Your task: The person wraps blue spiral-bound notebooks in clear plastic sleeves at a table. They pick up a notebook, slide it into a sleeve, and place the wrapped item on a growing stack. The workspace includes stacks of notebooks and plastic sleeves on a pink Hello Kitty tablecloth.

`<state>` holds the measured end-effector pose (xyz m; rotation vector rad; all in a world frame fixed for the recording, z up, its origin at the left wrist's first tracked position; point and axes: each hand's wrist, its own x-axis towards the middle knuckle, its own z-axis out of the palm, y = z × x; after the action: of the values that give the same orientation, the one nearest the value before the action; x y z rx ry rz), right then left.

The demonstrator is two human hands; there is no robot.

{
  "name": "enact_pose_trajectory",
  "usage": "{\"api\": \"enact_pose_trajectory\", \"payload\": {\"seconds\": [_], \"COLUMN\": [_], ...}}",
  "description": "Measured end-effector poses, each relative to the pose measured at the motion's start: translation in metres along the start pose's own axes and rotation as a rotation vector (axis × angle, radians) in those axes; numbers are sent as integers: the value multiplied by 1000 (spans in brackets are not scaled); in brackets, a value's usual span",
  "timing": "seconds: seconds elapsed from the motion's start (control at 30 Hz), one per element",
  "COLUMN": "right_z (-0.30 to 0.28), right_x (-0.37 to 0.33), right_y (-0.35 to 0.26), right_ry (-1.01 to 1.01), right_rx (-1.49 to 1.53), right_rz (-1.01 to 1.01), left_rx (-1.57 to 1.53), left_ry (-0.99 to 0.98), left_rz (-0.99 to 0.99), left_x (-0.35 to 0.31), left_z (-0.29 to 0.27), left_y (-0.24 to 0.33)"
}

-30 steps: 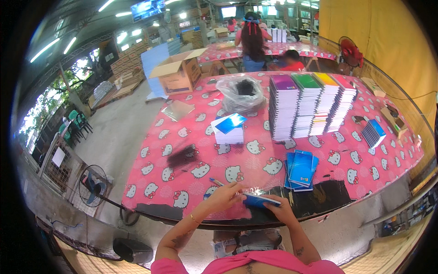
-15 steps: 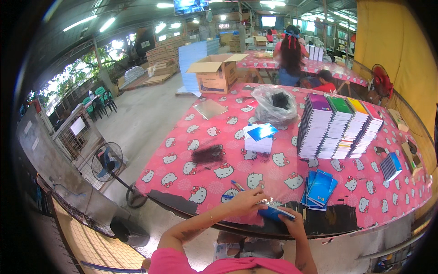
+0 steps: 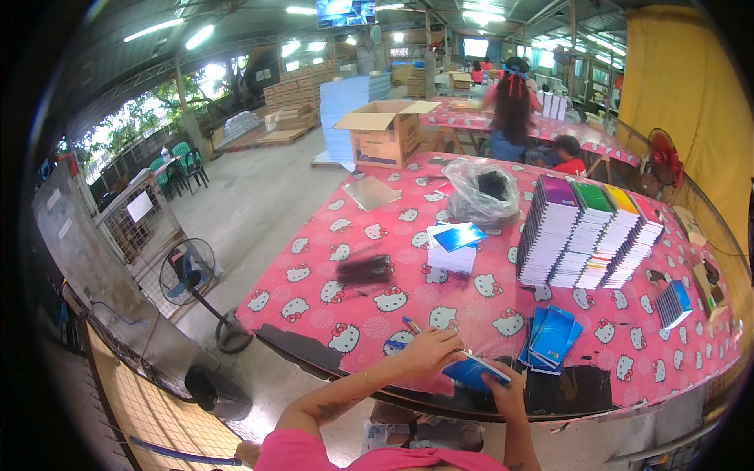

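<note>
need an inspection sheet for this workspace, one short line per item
Surface: pink patterned table cover; dark patches along the near edge.
Job's things: blue notebook in hand; loose blue notebooks and tall notebook stacks rightward.
Clutter: plastic bag, dark wiry pile, pen.
Hands: right hand grips the blue notebook; left hand at its edge, hold unclear.
Cables: thin cord beside the yellow curtain.
Surroundings: standing fan left, open carton beyond, co-workers at the far table.
</note>
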<state>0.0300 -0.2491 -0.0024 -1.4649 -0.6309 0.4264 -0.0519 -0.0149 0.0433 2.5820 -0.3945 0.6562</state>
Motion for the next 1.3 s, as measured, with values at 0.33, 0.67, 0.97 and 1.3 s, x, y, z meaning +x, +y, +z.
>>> {"api": "enact_pose_trajectory", "payload": {"seconds": [0.33,0.67,0.97,1.3], "right_z": [-6,-12,-21,38], "right_x": [-2,9,11,27], "right_y": [-15,-6,16,-37], "right_ry": [-115,-222,-205,-265], "right_rx": [-63,-87,-68,-1013], "right_rz": [19,79,34,-329], "left_rx": [-225,-279,-97,-83], "left_ry": [-127,-242,-43,-46], "left_rz": [9,-177,-63,-103], "left_x": [0,-7,-18,-16], "left_z": [-15,-25,-16,-21], "left_y": [-4,10,2,10]}}
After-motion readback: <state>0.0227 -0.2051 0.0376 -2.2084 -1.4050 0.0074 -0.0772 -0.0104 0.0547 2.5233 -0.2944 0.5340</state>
